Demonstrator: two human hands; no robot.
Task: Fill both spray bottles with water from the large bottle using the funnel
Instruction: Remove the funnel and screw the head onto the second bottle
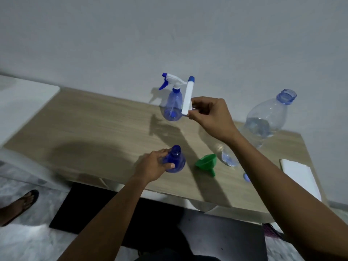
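The uncapped spray bottle (176,161) stands near the table's (94,125) front edge with the left hand (152,166) curled round it. The right hand (209,115) pinches the detached spray head (188,95) up beside the second spray bottle (172,106). I'd worry about that head knocking the second bottle over, or a reach for the funnel (206,162), lying on its side, tipping the open large bottle (267,117).

it looked like a room in a home rather than a workplace: a wood-grain tabletop (98,121) stood against a plain pale wall (169,34), over a marbled tile floor (28,242) with a dark mat (79,210). a foot in a sandal (18,206) showed at the left, and a household spray bottle (172,104) and a green funnel (206,162) sat on the tabletop.
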